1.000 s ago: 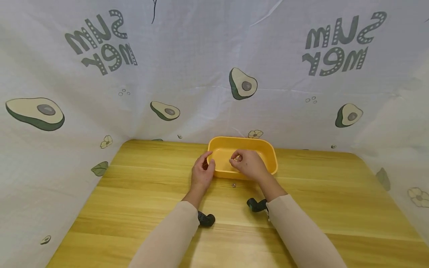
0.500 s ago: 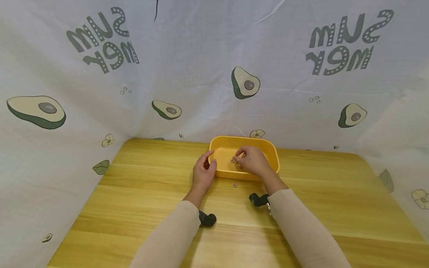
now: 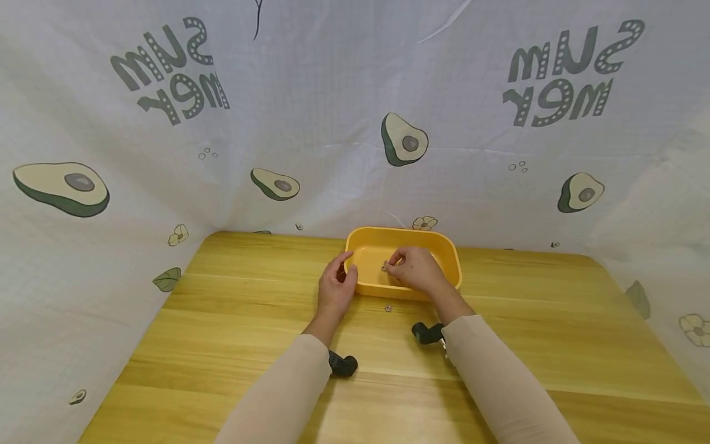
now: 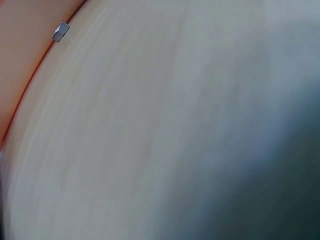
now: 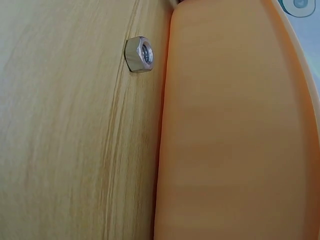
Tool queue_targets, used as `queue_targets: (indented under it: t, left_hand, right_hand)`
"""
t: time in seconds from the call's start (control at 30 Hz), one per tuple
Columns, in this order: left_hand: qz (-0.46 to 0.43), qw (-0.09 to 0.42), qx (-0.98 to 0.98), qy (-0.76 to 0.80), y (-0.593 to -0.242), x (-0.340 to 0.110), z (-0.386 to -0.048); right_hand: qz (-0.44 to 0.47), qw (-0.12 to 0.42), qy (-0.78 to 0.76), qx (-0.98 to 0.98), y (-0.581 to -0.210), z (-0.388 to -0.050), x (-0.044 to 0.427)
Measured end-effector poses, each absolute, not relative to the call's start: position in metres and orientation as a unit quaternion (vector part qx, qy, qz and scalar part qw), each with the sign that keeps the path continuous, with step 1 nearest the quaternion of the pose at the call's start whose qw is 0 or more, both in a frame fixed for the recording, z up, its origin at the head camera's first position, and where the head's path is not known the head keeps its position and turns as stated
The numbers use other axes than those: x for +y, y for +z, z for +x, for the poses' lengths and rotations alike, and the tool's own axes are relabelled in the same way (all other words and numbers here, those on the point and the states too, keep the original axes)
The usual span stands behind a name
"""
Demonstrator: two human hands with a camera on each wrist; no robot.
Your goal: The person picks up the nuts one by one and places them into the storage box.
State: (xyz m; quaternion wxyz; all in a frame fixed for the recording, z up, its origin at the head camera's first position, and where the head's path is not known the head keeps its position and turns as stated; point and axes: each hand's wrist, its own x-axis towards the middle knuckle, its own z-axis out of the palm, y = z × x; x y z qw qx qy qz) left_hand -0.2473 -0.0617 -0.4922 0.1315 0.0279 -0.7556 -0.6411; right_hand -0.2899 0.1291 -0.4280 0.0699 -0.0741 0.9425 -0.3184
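A yellow plastic bin stands near the back edge of the table. My left hand holds its left front corner, fingers and thumb bent at the rim. My right hand reaches over the front wall into the bin, with thumb and forefinger pinched together at a small hex nut. Part of that nut is hidden by the fingertips. On the wood just outside the front wall lies another metal hex nut, seen close up in the right wrist view. Neither wrist view shows the fingers.
The wooden table extends to both sides of the bin. A white curtain printed with avocados hangs behind it. Black wrist devices stick out from under both sleeves.
My right fingertips have shifted slightly inside the bin. Half a second ago a second nut showed beneath the right hand; now it is out of sight. My left hand stays put.
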Motion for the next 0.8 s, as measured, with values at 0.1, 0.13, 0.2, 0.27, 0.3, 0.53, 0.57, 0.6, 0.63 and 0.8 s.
queue_targets:
  t: [0.1, 0.13, 0.2, 0.27, 0.3, 0.53, 0.57, 0.6, 0.63, 0.8]
  left_hand:
    - [0.027, 0.132, -0.756, -0.64, -0.493, -0.062, -0.247]
    - [0.027, 0.131, -0.756, -0.641, -0.493, -0.062, -0.247]
    - [0.028, 0.131, -0.756, -0.64, -0.493, -0.062, -0.247]
    - [0.03, 0.129, -0.756, -0.641, -0.493, -0.062, -0.247]
    - [0.031, 0.128, -0.757, -0.641, -0.493, -0.062, -0.247]
    - [0.03, 0.125, -0.755, -0.642, -0.492, -0.06, -0.247]
    - [0.03, 0.126, -0.755, -0.643, -0.492, -0.06, -0.247]
    - [0.03, 0.126, -0.754, -0.644, -0.492, -0.06, -0.247]
    - [0.03, 0.127, -0.752, -0.646, -0.492, -0.06, -0.247]
    - [0.032, 0.126, -0.751, -0.647, -0.491, -0.061, -0.246]
  right_hand:
    - [-0.07, 0.069, -0.32, 0.942, -0.427, -0.289, 0.129]
    - [-0.068, 0.067, -0.322, 0.942, -0.427, -0.289, 0.129]
    - [-0.065, 0.058, -0.319, 0.944, -0.427, -0.289, 0.128]
    - [-0.064, 0.042, -0.313, 0.947, -0.427, -0.289, 0.128]
    - [-0.06, 0.033, -0.313, 0.947, -0.427, -0.288, 0.128]
    - [-0.047, -0.081, -0.354, 0.931, -0.42, -0.28, 0.13]
    - [-0.047, -0.096, -0.361, 0.926, -0.418, -0.278, 0.13]
    - [-0.052, -0.111, -0.365, 0.923, -0.416, -0.275, 0.13]
    - [-0.056, -0.123, -0.369, 0.919, -0.414, -0.272, 0.129]
    - [-0.093, -0.152, -0.39, 0.903, -0.411, -0.251, 0.127]
